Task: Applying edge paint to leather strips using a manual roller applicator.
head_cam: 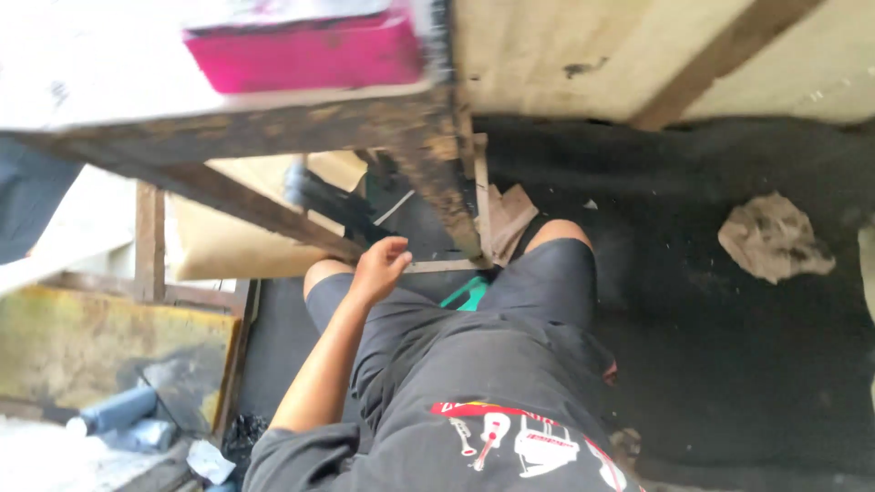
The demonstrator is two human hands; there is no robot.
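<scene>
Left hand (pixel 378 266) reaching under wooden table (pixel 273 128), fingers loosely curled.

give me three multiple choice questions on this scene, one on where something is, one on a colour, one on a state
1. Where does the crumpled rag lie?
A. on the dark floor at the right
B. on the tabletop
C. in the person's lap

2. What colour is the box on top of the wooden table?
A. green
B. pink
C. white

3. How is the left hand?
A. clenched round a bottle
B. flat on the floor
C. raised near the table's frame, holding nothing

Answers: 1 A, the rag sits alone on the dark floor, apart from the person's knees. 2 B, the box shows bright pink. 3 C, the fingers are loosely curled below the wooden frame with nothing visibly in them; the right hand is not in view.
</scene>
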